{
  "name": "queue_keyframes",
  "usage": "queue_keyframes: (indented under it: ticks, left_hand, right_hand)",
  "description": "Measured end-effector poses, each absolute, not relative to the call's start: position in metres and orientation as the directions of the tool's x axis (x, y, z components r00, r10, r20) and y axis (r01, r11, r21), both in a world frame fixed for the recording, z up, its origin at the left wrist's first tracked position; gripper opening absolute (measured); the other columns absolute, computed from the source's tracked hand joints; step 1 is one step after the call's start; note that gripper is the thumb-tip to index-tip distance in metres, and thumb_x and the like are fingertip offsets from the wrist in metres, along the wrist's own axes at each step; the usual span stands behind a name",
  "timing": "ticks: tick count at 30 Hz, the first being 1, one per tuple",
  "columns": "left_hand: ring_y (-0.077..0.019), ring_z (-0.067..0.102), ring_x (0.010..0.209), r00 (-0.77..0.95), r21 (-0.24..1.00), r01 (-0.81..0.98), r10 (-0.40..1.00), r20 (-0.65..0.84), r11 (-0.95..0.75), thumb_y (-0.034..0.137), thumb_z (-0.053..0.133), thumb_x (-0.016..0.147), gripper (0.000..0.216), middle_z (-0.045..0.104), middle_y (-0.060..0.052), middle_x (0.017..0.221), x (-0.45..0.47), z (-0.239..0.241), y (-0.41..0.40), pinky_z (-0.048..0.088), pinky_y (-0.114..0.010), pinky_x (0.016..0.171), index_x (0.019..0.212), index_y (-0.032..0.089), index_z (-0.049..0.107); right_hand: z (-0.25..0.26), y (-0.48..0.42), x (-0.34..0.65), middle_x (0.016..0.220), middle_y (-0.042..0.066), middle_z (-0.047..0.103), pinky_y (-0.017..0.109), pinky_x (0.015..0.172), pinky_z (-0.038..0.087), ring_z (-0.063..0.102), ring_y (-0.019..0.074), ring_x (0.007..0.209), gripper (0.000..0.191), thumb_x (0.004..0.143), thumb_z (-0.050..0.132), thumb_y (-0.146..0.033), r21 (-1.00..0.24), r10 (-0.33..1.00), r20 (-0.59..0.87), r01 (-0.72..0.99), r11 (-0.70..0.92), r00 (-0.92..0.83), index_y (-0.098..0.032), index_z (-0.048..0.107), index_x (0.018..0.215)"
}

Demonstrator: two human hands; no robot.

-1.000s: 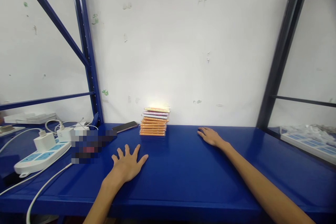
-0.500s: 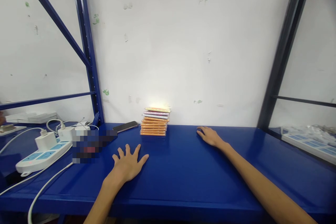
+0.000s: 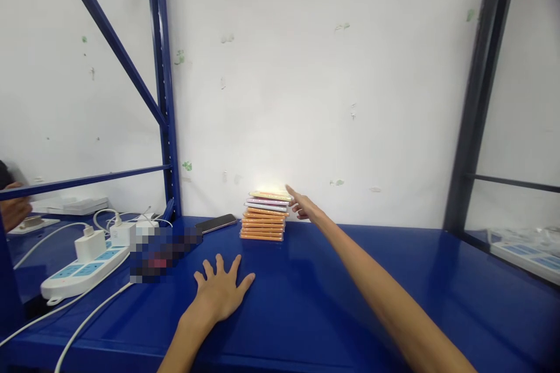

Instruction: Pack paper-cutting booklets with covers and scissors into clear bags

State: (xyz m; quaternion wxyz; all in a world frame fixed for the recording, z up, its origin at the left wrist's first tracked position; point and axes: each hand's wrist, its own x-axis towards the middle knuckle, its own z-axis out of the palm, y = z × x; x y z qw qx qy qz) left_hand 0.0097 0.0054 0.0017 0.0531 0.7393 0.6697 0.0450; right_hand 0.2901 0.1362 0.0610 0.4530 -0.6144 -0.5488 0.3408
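Stacked flat packets [image 3: 263,224] stood just below and left of the frame's centre on a blue table [image 3: 280,315]. From the far left came a white power strip [image 3: 83,273], then the left hand [image 3: 220,294], empty and splayed; rightward, the right hand [image 3: 305,207], fingers parted, reached the stack's upper right, contact unclear.

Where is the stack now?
Head view, just left of centre: the stack stands on the blue table near the wall, right of the phone, with the right hand at its upper right.
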Motion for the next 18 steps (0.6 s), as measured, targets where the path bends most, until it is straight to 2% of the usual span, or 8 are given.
queue_keyframes:
  ticks: [6,14,16,18]
  left_hand:
    - [-0.0564,0.019,0.15,0.107,0.141,0.984,0.994,-0.018,-0.104,0.07,0.025,0.093,0.084,0.025,-0.028,0.166,0.009,0.001,0.006,0.019,-0.069,0.115,0.16,0.02,0.03]
    - [-0.0563,0.019,0.15,0.1,0.173,0.98,0.995,0.0,-0.098,0.07,0.029,0.092,0.082,0.026,-0.027,0.166,0.008,-0.002,0.008,0.019,-0.07,0.115,0.159,0.022,0.034]
    - [-0.0572,0.019,0.15,0.093,0.189,0.978,0.996,0.007,-0.092,0.07,0.031,0.092,0.083,0.027,-0.028,0.165,0.007,-0.002,0.008,0.019,-0.07,0.115,0.158,0.021,0.036]
    - [-0.0581,0.021,0.149,0.088,0.212,0.973,0.996,0.023,-0.091,0.067,0.036,0.092,0.082,0.03,-0.03,0.164,0.008,0.001,0.007,0.019,-0.071,0.114,0.157,0.017,0.039]
  right_hand:
    - [0.071,0.145,0.273,0.128,0.01,0.065,0.044,0.088,0.059,0.068,0.0236,0.105,0.034,0.099,0.064,-0.035,-0.974,0.996,-0.007,0.224,-0.028,0.093,-0.018,0.062,0.128]
    - [0.084,0.106,0.309,0.126,0.01,0.066,0.044,0.087,0.059,0.068,0.0233,0.104,0.034,0.099,0.065,-0.035,-0.984,0.987,0.064,0.171,0.038,0.149,-0.018,0.062,0.128]
    - [0.086,0.084,0.323,0.122,0.009,0.067,0.041,0.083,0.06,0.069,0.0221,0.099,0.033,0.099,0.064,-0.036,-0.984,0.98,0.098,0.165,0.069,0.172,-0.017,0.063,0.126]
    - [0.083,0.055,0.339,0.109,0.006,0.069,0.035,0.074,0.059,0.068,0.0173,0.085,0.028,0.1,0.063,-0.037,-0.98,0.973,0.133,0.172,0.1,0.19,-0.016,0.065,0.117]
